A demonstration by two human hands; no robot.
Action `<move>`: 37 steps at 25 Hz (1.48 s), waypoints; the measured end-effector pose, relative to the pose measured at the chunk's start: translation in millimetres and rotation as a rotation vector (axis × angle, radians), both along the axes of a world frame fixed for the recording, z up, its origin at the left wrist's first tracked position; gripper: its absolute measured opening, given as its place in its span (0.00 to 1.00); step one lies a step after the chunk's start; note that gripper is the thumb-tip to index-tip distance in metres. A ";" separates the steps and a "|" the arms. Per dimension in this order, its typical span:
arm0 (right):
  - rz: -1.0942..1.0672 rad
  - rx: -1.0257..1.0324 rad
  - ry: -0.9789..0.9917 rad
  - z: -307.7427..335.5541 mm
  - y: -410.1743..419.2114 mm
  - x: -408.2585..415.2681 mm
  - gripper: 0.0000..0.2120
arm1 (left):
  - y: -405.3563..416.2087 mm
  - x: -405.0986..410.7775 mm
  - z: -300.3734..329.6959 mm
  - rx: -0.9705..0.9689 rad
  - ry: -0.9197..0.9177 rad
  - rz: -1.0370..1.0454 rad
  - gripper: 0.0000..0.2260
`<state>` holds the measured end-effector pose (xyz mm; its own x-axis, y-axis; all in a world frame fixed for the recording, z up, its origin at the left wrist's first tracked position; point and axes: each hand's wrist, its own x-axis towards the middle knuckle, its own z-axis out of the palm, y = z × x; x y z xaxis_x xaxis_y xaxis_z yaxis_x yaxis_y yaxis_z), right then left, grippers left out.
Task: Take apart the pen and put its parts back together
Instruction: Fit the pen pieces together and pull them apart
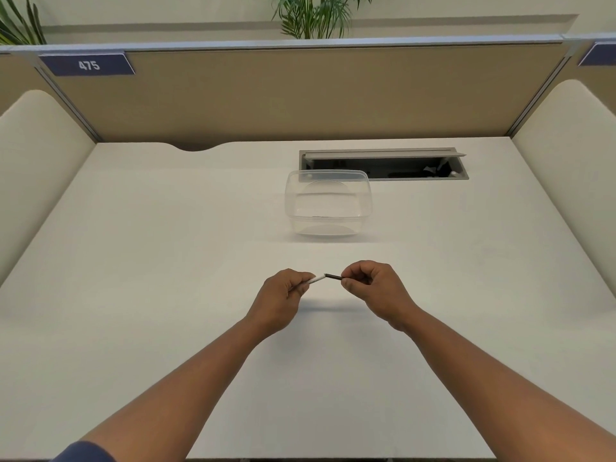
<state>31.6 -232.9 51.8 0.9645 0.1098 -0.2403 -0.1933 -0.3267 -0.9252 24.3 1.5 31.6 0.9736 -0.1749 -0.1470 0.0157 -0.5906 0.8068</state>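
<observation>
Pen held between both hands above the near centre of the desk.

I see the left hand (pixel 283 296) pinching the white section of the pen (pixel 328 277) and the right hand (pixel 373 288) pinching its dark section; both grips are narrow and closed on it. The pen lies roughly level, spanning the gap between the fingertips. A clear plastic container (pixel 328 203) stands farther back on the desk (pixel 166 261), well apart.
</observation>
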 end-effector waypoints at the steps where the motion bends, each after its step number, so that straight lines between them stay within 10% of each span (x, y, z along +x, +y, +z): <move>1: 0.004 -0.007 0.002 0.0 -0.4 0.3 0.06 | 0.2 -0.1 0.5 0.011 -0.003 -0.010 0.12; 37: 0.320 -0.458 -0.349 4.8 9.2 -10.6 0.08 | -8.3 -1.0 10.1 0.143 -0.079 -0.189 0.08</move>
<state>21.0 -223.7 56.6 0.9310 0.3648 -0.0103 0.2645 -0.6940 -0.6696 23.3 -6.8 41.8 0.9350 -0.3379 -0.1081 -0.1656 -0.6852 0.7093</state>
